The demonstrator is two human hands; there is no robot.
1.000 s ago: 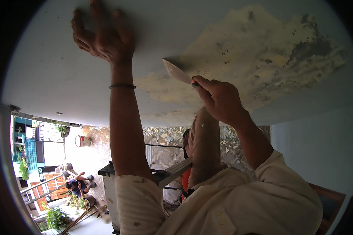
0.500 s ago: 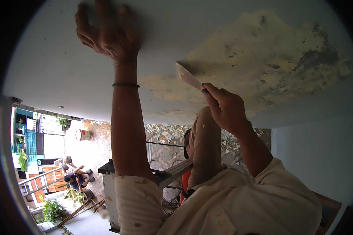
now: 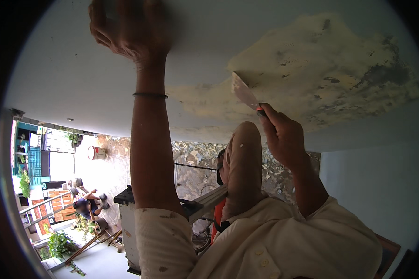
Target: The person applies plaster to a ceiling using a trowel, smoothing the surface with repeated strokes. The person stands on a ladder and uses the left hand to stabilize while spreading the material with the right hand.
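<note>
My left hand (image 3: 128,30) is braced on the pale ceiling (image 3: 65,74) at the upper left, fingers apart and bent, with nothing visible in it. My right hand (image 3: 281,135) grips the handle of a putty knife (image 3: 246,93). The blade's tip lies on or very near the left edge of a cream filler patch (image 3: 298,58), which has dark, flaked and mottled spots toward its right. My bent knee (image 3: 244,149) shows below the knife, above the metal ladder (image 3: 205,200) I am on.
Flaked debris (image 3: 279,174) covers the floor below. Outside at left are a white bucket (image 3: 96,153), another person (image 3: 84,209) sitting low by a tub, a second ladder (image 3: 44,207), plants (image 3: 60,244) and a teal gate (image 3: 35,158). A plain wall (image 3: 368,181) stands at right.
My right hand and the putty knife have moved rightward along the ceiling, the blade reaching the patch. My left hand stays on the ceiling, shifted slightly in view.
</note>
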